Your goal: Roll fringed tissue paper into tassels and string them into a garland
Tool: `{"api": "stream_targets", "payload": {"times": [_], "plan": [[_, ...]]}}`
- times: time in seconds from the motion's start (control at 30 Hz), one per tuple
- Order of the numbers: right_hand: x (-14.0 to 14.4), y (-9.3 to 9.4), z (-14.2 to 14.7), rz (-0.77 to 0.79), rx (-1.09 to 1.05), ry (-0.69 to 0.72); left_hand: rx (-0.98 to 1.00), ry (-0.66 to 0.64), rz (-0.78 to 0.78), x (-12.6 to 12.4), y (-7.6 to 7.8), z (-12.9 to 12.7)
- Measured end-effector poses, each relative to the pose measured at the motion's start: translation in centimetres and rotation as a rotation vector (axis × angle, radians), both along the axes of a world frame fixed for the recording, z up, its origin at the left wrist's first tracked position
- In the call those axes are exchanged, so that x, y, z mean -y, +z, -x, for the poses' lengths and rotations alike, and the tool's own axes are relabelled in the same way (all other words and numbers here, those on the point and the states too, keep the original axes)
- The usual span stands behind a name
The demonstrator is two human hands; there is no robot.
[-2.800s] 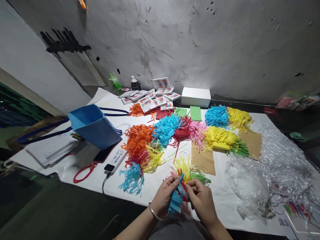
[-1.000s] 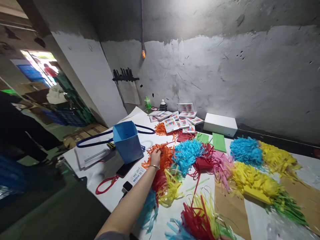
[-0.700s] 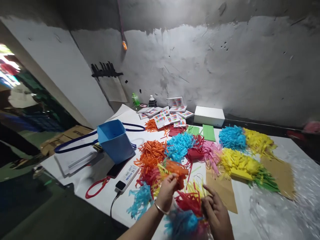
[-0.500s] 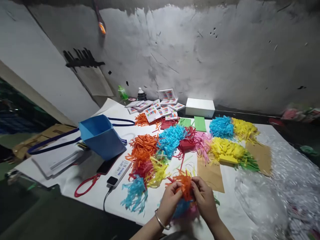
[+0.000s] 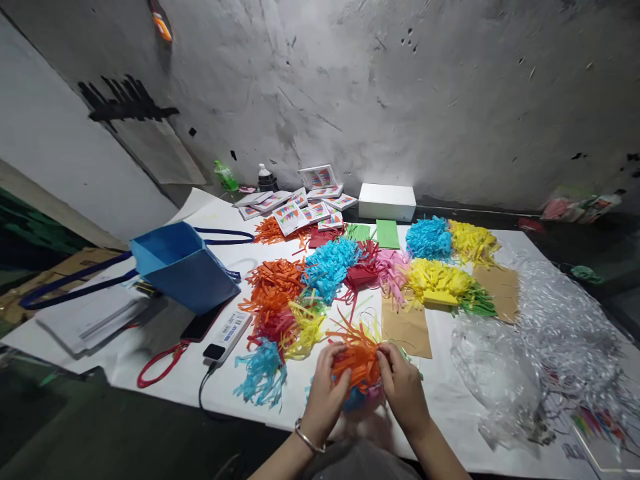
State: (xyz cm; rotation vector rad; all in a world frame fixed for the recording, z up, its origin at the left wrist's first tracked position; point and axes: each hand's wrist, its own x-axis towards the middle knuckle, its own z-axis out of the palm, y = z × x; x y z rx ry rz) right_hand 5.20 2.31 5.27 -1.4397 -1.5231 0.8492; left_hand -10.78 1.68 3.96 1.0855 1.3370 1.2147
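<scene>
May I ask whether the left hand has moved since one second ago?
Yes: the left hand moved rightward and nearer the person, off the orange tassel pile.

"What colour is the held tassel (image 5: 364, 367) showing?"
"It is showing orange; the bag (image 5: 193, 280) is presenting blue."
"What pattern are the packets (image 5: 289, 219) bearing?"
"Multicoloured triangles on white."

Blue strips (image 5: 355, 399) half hidden beneath orange tassel (image 5: 364, 363)

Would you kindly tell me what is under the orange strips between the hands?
Blue strips and pink strips peek out beneath the orange strips; whatever lies deeper is covered.
</scene>
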Motion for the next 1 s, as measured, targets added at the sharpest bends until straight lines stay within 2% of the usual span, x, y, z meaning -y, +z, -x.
{"api": "stream_targets", "payload": {"times": [0.07,0.13,0.2,0.3,0.4,0.5,1.0], "plan": [[0.2,0.2,-0.1,-0.002,0.038,0.048,-0.127,-0.009,-0.157,0.3,0.9,0.1],[0.4,0.5,0.1,0.081,-0.078,0.148,-0.124,-0.167,-0.164,0.5,1.5,-0.1],[0.8,0.7,0.4,0.193,-0.289,0.162,-0.021,-0.270,-0.056,0.5,1.6,-0.4],[1.4,0.9,0.6,0.294,-0.521,0.047,0.267,-0.193,0.174,0.3,1.2,-1.0],[2.2,1.2,0.4,0.327,-0.475,0.059,0.581,-0.138,0.333,0.2,0.9,-1.2],[2.9,1.5,0.3,0.331,-0.371,0.120,0.708,-0.139,0.381,0.4,1.0,-1.3],[3.5,1.6,0.2,0.303,-0.330,0.107,0.706,-0.168,0.366,1.4,1.0,-2.2]]}}
